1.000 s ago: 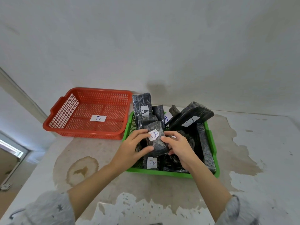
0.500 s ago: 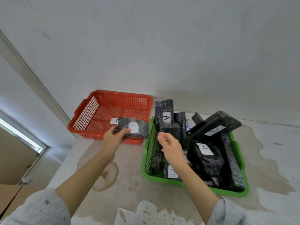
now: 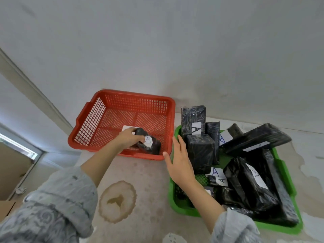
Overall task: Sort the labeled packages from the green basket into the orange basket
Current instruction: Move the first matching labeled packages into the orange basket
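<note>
My left hand (image 3: 128, 138) reaches into the orange basket (image 3: 168, 109) and grips a small black wrapped package (image 3: 150, 144) with a white label, low at the basket's front right. A white label sheet (image 3: 126, 128) lies on the basket floor, partly hidden by that hand. The green basket (image 3: 175, 204) on the right holds several black wrapped packages, some with white labels marked A (image 3: 196, 129). My right hand (image 3: 180, 163) hovers flat and open over the green basket's left rim, holding nothing.
Both baskets stand side by side on a stained, worn tabletop (image 3: 140, 190) against a white wall (image 3: 157, 50). A brown ring stain (image 3: 117, 200) marks the table near me. The table's left edge drops to a floor and doorway (image 3: 21, 163).
My left hand carried the labeled package from above the green basket leftward and down into the orange basket. My right hand let go of it and opened near the green basket's left rim.
</note>
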